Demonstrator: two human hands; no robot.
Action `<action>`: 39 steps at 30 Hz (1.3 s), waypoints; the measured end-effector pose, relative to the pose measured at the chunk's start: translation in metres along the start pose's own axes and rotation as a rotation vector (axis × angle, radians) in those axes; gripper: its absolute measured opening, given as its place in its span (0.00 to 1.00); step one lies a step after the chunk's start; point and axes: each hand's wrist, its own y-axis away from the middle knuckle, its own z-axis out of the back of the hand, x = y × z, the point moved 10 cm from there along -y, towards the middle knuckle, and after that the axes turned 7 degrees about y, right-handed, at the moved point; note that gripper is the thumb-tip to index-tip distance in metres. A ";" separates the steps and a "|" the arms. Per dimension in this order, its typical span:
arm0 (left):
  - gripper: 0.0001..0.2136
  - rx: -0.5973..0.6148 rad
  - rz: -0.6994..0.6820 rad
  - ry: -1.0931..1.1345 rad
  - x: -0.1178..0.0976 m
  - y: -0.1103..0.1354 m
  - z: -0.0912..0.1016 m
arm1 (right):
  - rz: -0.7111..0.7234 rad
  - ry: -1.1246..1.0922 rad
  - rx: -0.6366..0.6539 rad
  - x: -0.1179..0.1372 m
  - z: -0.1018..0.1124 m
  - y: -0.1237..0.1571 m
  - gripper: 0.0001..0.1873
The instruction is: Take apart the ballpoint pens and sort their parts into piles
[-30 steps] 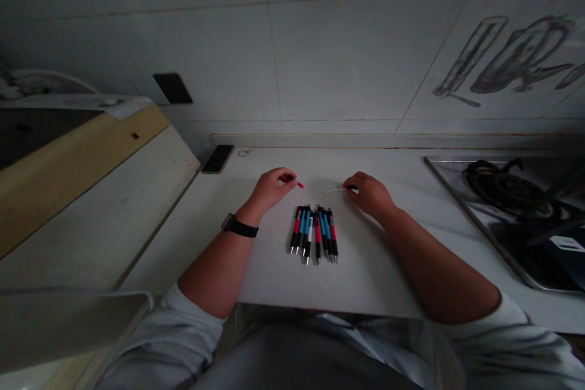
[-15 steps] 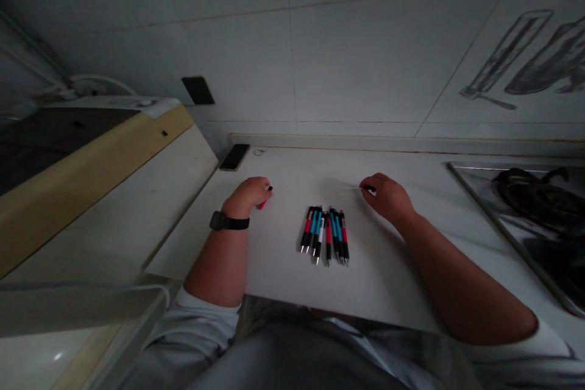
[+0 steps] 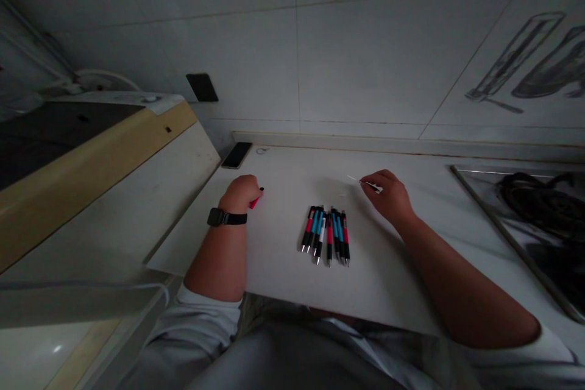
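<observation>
Here we are mid-job, it seems: one pen looks to be in pieces, split between two hands. Left of the pen row (image 3: 329, 234), the left hand (image 3: 241, 192) has its fingers curled around a red-and-black pen part (image 3: 255, 202). Beyond the row and to its right, the right hand (image 3: 386, 192) pinches a thin white stick with a dark end (image 3: 375, 187), possibly a refill. The row itself, red, blue and white, lies on the worktop (image 3: 283, 268) looking whole; joining the loose parts appears undone. Around it: a phone (image 3: 236, 155) and small ring (image 3: 261, 151) beyond the row to the left, a hob (image 3: 478, 180) well off to its right. Nothing blocks either hand!
</observation>
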 end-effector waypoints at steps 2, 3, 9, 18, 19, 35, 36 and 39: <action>0.15 0.081 0.070 -0.108 0.007 0.001 -0.005 | -0.039 -0.071 -0.038 -0.004 0.002 0.000 0.13; 0.14 0.113 0.100 -0.168 0.009 0.001 -0.006 | -0.066 -0.113 -0.054 -0.007 0.002 -0.001 0.13; 0.07 -0.114 -0.063 -0.100 -0.030 0.002 0.009 | -0.317 -0.545 -0.013 -0.023 -0.015 -0.001 0.17; 0.15 -0.094 -0.747 0.482 -0.173 0.055 -0.056 | -0.515 -1.007 0.198 0.009 -0.063 0.020 0.20; 0.16 -0.079 -0.760 0.487 -0.178 0.057 -0.063 | -0.521 -1.042 0.210 0.013 -0.068 0.023 0.20; 0.04 -0.107 -0.778 0.452 -0.177 0.054 -0.066 | -0.631 -1.286 0.149 0.009 -0.076 0.025 0.21; 0.04 -0.114 -0.775 0.449 -0.177 0.053 -0.065 | -0.633 -1.277 0.127 0.006 -0.073 0.024 0.21; 0.04 -0.129 -0.762 0.437 -0.174 0.051 -0.064 | -0.644 -1.230 0.058 -0.009 -0.062 0.019 0.20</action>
